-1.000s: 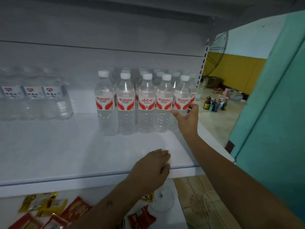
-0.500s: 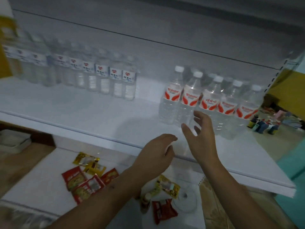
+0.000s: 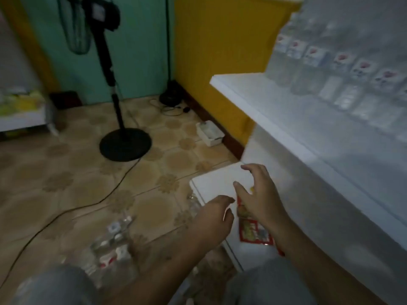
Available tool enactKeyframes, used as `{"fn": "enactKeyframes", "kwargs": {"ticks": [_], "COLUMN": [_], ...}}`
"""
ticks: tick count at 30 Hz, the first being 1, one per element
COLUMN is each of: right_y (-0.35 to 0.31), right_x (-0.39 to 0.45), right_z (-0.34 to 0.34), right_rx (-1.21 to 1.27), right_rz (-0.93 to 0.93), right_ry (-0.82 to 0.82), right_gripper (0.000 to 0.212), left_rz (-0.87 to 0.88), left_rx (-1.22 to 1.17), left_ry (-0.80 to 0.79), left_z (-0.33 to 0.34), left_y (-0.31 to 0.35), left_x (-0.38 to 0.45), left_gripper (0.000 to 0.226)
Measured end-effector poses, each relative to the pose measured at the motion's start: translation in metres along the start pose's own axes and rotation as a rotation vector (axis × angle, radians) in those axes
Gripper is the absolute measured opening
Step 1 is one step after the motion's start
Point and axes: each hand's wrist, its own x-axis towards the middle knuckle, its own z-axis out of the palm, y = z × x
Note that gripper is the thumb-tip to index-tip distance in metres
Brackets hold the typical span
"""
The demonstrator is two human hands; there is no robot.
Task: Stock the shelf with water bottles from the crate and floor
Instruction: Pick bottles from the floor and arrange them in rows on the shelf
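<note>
Bottles on floor (image 3: 110, 245), lower left, blurred; more in row on shelf (image 3: 275, 100), upper right. Step, as I judge: btwn loads, fetching next. L hand (image 3: 212, 219) and R hand (image 3: 258, 194) over lower shelf, both grips apart, empty. Next: reach down-left, clamp one bottle.

- Dim indoor light, brightest on the white shelf (image 3: 275, 102) at right.
- Heavy motion blur everywhere; bottles on the floor (image 3: 110, 245) smeared.
- Wide-angle bending at the edges.
</note>
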Motion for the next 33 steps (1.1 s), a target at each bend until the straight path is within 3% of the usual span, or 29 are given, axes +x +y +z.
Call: {"fn": "enactKeyframes", "kwargs": {"ticks": [8,19,27,30,33], "right_y": [0.043,0.055,0.07,0.078,0.08], "right_x": [0.008,-0.024,-0.082,-0.094,-0.096], "right_z": [0.189,0.434,0.617,0.644,0.655], "right_rx": [-0.17,-0.271,-0.215,-0.283,-0.208], "right_rz": [-0.046,-0.068,0.295,0.356,0.474], "right_ry": [-0.552,-1.015,-1.084,-0.975,-0.938], "right_gripper": [0.038,0.042,0.055,0.071,0.064], "left_rz": [-0.591,-1.02,-1.153,-1.178,-1.186], "left_rx": [-0.099,-0.149,-0.107,-0.134,-0.155], "left_ry": [-0.053,0.042,0.061,0.073,0.067], "left_z": [0.029,0.036,0.032,0.04,0.045], "left_y": [-0.153,-0.32,-0.44,-0.468,-0.486], "left_x": [-0.055,-0.128,-0.167,-0.173,-0.177], "left_gripper": [0.042,0.041,0.034,0.031,0.029]}}
